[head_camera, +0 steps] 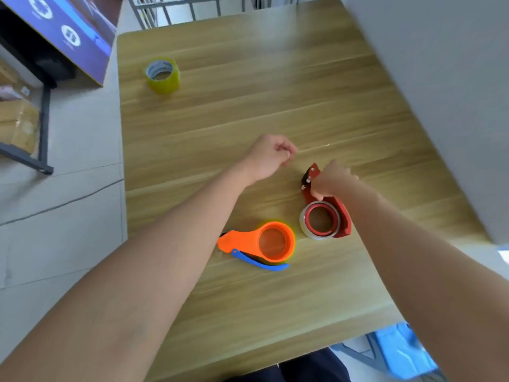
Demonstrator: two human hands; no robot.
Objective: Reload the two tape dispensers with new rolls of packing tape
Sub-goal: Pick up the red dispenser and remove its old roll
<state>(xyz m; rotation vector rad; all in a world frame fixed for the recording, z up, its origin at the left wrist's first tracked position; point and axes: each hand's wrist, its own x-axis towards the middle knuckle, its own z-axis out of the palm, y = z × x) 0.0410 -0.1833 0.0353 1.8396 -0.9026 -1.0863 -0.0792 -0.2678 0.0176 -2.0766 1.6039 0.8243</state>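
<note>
Left hand: the left hand (pixel 268 158) hovers over the middle of the surface (pixel 248 106), fingers curled in with the thumb against the fingertips. Whether anything is pinched there cannot be told.
Right hand: the right hand (pixel 332 181) is closed round the narrow front end of the red dispenser (pixel 343 216), covering part of it.
Red dispenser: lies flat on the surface to the near right. Its toothed end points away from the person and pokes out beside the right hand.
Clear tape roll (pixel 305 228): sits round the red dispenser's hub, at the end nearer the person.
Orange dispenser (pixel 242 241): lies flat just left of the red one and apart from it, with neither hand on it. Its ring is toward the right and its nose toward the left.
Blue lever (pixel 257 261): runs along the orange dispenser's near edge.
Yellow tape roll (pixel 165 84): lies at the far left of the surface, well apart from both dispensers and both hands.
Surroundings: a blue printed box (pixel 68 31) at upper left, a cardboard box (pixel 16 125) on a rack at the left edge, and a blue stool (pixel 405 351) at lower right.
</note>
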